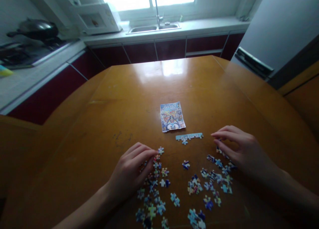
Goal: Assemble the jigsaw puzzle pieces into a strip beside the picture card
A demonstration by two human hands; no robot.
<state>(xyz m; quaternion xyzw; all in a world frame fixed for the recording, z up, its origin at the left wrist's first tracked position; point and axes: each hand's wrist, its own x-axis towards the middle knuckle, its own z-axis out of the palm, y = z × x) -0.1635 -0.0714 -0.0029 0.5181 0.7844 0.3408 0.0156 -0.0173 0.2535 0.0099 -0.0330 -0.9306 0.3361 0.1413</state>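
Note:
Several small, colourful jigsaw pieces point(194, 184) lie scattered on the near part of a wooden table point(139, 99). My left hand point(132, 169) rests palm down on the left heap of pieces, fingers stretched out towards a loose piece point(160, 150). My right hand point(236, 146) hovers over the right edge of the scatter, its fingers extended and slightly curled, touching pieces below them. A joined strip of light blue pieces point(188, 137) lies between the hands, farther out. Beyond it sits a small printed reference picture point(172, 116).
Behind the table runs a kitchen counter with dark red cabinets point(171, 49), a sink and tap point(157, 23) under a bright window. A wok point(37, 29) stands on the stove at left. A grey fridge point(274, 33) is at right.

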